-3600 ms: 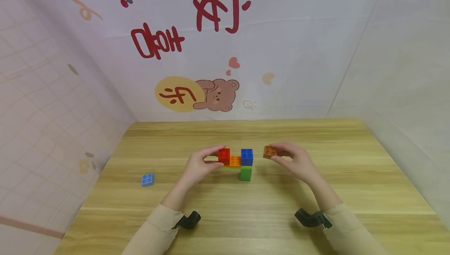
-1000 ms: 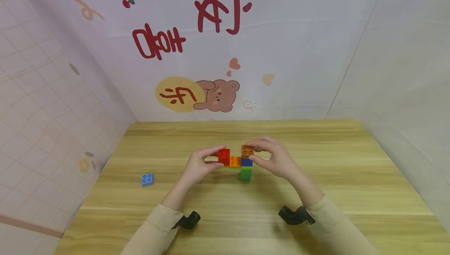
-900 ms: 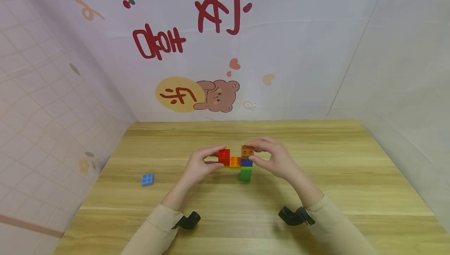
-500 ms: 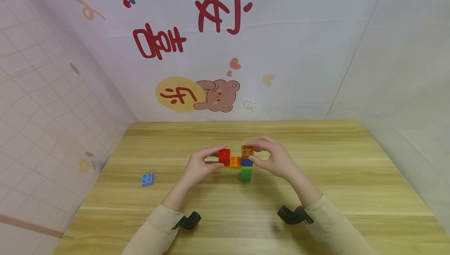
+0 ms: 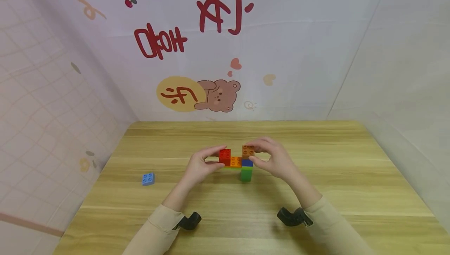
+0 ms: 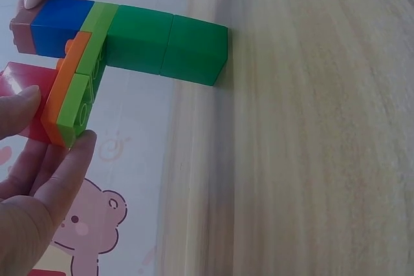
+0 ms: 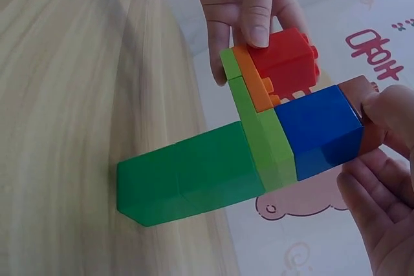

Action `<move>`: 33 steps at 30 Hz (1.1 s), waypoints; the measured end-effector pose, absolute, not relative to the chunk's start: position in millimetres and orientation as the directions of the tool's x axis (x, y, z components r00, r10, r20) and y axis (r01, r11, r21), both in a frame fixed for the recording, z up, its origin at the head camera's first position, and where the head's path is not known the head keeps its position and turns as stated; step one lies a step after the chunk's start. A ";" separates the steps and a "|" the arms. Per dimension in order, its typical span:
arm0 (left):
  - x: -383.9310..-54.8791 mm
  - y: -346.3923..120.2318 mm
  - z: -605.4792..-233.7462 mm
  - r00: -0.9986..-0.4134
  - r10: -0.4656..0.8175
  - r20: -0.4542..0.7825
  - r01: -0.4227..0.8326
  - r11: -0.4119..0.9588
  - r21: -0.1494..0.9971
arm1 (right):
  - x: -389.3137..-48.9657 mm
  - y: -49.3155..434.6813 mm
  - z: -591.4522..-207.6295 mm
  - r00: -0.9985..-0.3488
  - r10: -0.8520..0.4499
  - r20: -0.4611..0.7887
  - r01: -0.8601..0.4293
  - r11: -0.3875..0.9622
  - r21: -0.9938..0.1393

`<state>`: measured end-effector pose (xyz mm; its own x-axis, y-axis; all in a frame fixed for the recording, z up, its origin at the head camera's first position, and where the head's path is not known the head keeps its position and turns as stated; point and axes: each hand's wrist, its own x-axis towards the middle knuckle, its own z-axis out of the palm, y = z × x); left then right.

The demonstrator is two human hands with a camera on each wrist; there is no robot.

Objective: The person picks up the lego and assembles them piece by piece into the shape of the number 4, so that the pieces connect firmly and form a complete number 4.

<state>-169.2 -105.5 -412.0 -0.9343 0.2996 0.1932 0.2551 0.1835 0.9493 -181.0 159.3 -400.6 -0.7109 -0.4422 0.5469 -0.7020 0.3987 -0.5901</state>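
My left hand (image 5: pixel 199 166) pinches the red toy brick (image 5: pixel 225 157) at the left end of a small brick build, thumb on the red side and a fingertip under the light green plates (image 6: pixel 97 33). My right hand (image 5: pixel 275 162) holds a thin brown brick (image 5: pixel 247 151) between thumb and fingers, on top of the blue brick (image 7: pixel 320 127). Beneath the blue brick, the light green layer rests on two stacked dark green bricks (image 7: pixel 194 169) standing on the table. An orange plate (image 5: pixel 236 161) lies between the light green layer and the red brick, whose end juts out unsupported.
A light blue brick (image 5: pixel 148 179) lies alone on the wooden table (image 5: pixel 218 216), left of my left hand. Behind the table rises a white printed cloth (image 5: pixel 299 52) with a bear and red characters.
Since the oldest frame, my right hand has moved left, bringing the brown brick from beside the build onto the blue brick. Over the last second both hands have stayed in place.
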 end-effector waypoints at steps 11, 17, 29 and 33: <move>-172.8 -108.3 -423.4 -0.921 0.315 0.230 0.288 0.152 0.945 | -179.3 159.2 -407.1 -0.746 -0.413 0.523 -0.661 0.353 -0.662; -170.5 -114.6 -428.6 -0.897 0.358 0.258 0.324 0.136 0.936 | -178.6 158.0 -407.8 -0.741 -0.409 0.533 -0.664 0.323 -0.675; -160.0 -154.8 -445.1 -0.918 0.356 0.174 0.251 0.183 0.951 | -178.7 159.4 -409.8 -0.728 -0.420 0.541 -0.676 0.315 -0.666; -157.5 -172.2 -450.0 -0.933 0.320 0.162 0.242 0.227 0.943 | -178.4 158.6 -410.0 -0.738 -0.410 0.536 -0.667 0.324 -0.671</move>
<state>-157.5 -172.2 -450.0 -0.9335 0.3197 0.1624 0.2420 0.2273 0.9433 -178.4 158.6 -410.0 -0.7381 -0.4101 0.5357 -0.6670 0.3244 -0.6707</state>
